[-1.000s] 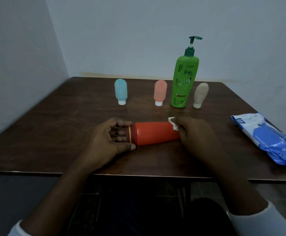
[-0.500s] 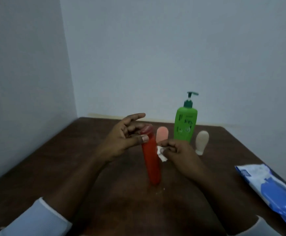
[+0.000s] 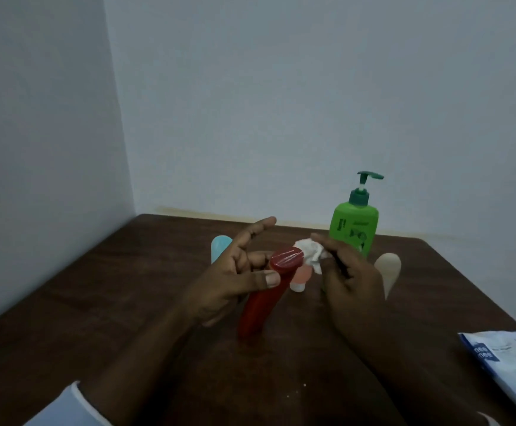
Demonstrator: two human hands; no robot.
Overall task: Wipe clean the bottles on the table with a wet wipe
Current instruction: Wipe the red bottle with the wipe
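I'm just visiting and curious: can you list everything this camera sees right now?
Red bottle: 1, red, upright but tilted at table centre, held near its top.
Wipe: 1, white, crumpled beside the red bottle's top.
Pump bottle: 1, green, standing at the back.
Small bottles: 3, standing at the back; blue, pink, beige, all partly hidden by the hands.
Wipes pack: 1, blue and white, right table edge.
Table: 1, dark brown wood.
Walls: pale grey, meeting in a corner.
Left hand: steadies the red bottle.
Right hand: pinches the wipe.
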